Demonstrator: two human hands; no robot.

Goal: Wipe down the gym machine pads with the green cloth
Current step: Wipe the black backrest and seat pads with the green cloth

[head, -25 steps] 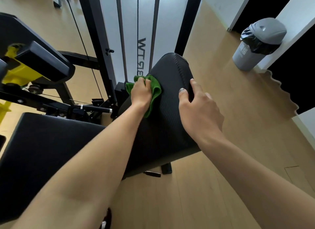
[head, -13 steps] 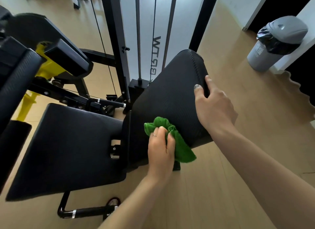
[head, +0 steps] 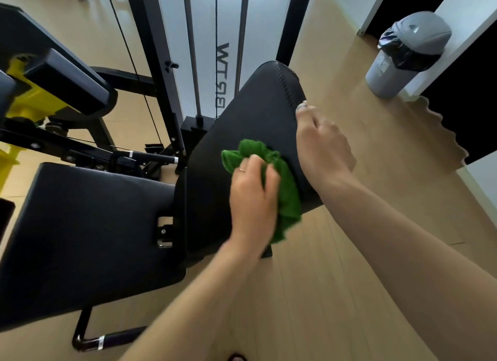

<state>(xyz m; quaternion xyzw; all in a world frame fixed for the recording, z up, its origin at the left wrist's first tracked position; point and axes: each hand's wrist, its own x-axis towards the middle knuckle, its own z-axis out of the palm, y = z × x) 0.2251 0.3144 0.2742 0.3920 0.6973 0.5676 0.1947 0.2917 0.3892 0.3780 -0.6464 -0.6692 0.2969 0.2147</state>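
Observation:
A tilted black back pad [head: 250, 124] of the gym machine stands in the middle of the view. My left hand [head: 254, 196] presses a bunched green cloth [head: 285, 188] against the pad's lower right part. My right hand [head: 321, 143] grips the pad's right edge, thumb on its face. A flat black seat pad [head: 88, 226] lies to the left, joined to the back pad by a metal bracket [head: 164, 230].
Behind the pad rises the machine's black frame [head: 158, 65] with cables and a white panel. A yellow and black arm assembly [head: 40, 91] sits at far left. A grey lidded bin [head: 403, 56] stands on the wooden floor at upper right.
My left hand swept the cloth from the pad's upper left edge down to its lower part, then slightly back up. My right hand stayed on the right edge.

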